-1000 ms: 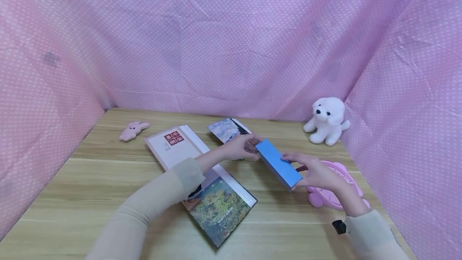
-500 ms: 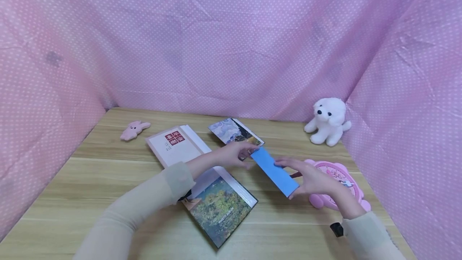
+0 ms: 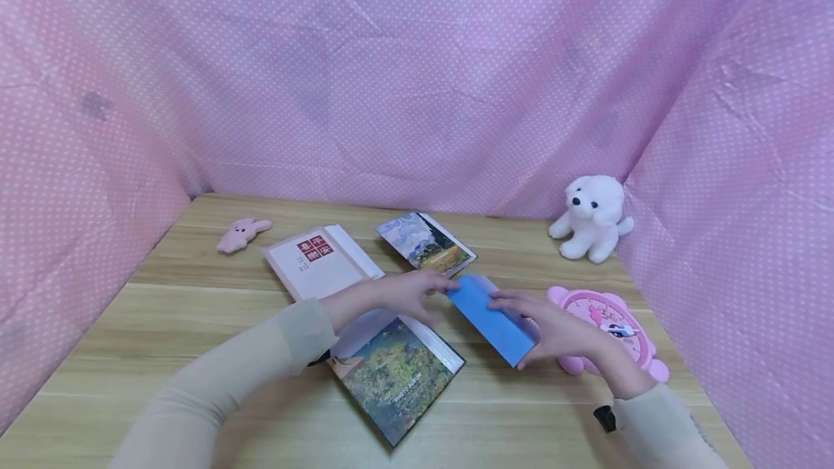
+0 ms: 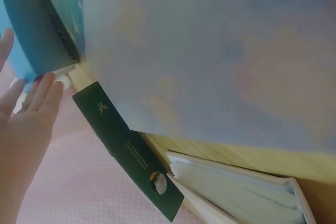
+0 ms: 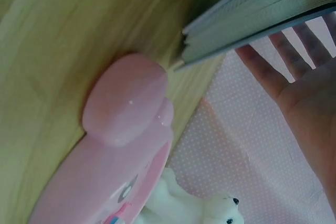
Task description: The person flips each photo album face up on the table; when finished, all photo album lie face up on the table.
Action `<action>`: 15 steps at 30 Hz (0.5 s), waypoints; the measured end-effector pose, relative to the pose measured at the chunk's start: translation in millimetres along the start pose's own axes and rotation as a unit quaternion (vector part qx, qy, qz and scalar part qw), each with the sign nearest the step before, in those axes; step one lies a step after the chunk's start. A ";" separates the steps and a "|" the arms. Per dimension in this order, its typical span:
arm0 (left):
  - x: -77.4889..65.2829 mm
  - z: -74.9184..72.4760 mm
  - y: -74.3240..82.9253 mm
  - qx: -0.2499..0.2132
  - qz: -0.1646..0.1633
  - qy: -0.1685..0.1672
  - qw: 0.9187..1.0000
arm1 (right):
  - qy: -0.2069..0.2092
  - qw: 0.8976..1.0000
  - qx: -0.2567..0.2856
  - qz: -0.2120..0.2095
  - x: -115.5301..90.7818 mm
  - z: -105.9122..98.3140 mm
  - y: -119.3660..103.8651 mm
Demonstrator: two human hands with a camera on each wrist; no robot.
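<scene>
A blue photo album (image 3: 491,324) slants across the middle right of the table, held between my hands. Its cover reads "POLAROID" in the left wrist view, and the right wrist view shows its page edges (image 5: 262,17). My right hand (image 3: 557,324) grips it, fingers over the far long edge and thumb at the near end. My left hand (image 3: 407,294) has its fingertips right at the album's other end, fingers stretched out. Left of it lie a painted photo album (image 3: 404,382) and a white album with a red stamp (image 3: 319,270). Another painted album (image 3: 426,241) lies behind.
A pink clock (image 3: 609,331) lies beside my right wrist. A white plush dog (image 3: 589,219) sits at the back right, and a small pink plush (image 3: 242,235) lies at the back left. Pink dotted cloth (image 3: 417,93) walls in the wooden table (image 3: 130,353).
The blue album has moved left and nearer the front, with its blue face showing wider. My right hand moved with it. My left hand shifted left and nearer, uncovering the back painted album.
</scene>
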State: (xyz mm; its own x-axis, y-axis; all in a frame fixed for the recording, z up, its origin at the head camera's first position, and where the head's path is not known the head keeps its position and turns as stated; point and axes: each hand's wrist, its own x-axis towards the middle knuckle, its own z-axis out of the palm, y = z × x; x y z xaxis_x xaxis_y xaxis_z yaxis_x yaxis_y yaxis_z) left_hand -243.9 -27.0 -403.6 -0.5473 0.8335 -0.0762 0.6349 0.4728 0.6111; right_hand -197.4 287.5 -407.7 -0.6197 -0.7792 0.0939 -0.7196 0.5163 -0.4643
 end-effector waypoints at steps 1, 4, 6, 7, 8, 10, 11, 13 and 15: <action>-1.6 0.2 0.9 0.013 -0.002 -0.008 1.000 | 0.000 1.000 -0.020 0.000 0.3 1.4 0.3; -5.5 2.0 1.7 0.045 -0.010 -0.027 0.999 | 0.001 0.998 -0.055 -0.004 1.9 4.9 0.6; -7.5 3.1 1.8 0.052 -0.015 -0.034 0.998 | 0.000 0.998 -0.065 -0.005 2.8 6.9 0.5; -8.3 3.5 2.0 0.051 -0.018 -0.039 0.998 | -0.001 0.998 -0.065 -0.005 3.0 8.0 0.3; -8.7 4.1 1.6 0.053 -0.021 -0.042 0.997 | -0.002 0.998 -0.063 -0.004 3.3 8.8 -0.1; -8.9 5.6 0.5 0.054 -0.025 -0.050 0.997 | -0.007 0.998 -0.064 -0.001 3.2 10.7 -0.4; -8.8 6.2 -0.2 0.056 -0.025 -0.054 0.997 | -0.010 0.998 -0.064 0.001 3.0 11.7 -0.5; -8.3 8.1 -1.6 0.058 -0.023 -0.060 0.996 | -0.017 0.998 -0.068 0.005 2.6 13.1 -0.7; -7.6 10.1 -2.6 0.061 -0.023 -0.066 0.996 | -0.022 0.997 -0.073 0.007 2.4 14.0 -0.6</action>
State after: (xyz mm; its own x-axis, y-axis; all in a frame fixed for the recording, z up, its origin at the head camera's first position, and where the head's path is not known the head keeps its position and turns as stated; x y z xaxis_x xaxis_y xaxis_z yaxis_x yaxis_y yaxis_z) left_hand -235.9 -31.7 -412.6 -0.5061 0.8367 -0.2090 0.6771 0.5356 0.5047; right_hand -194.1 280.4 -419.6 -0.6178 -0.7849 0.0477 -0.7508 0.5708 -0.3323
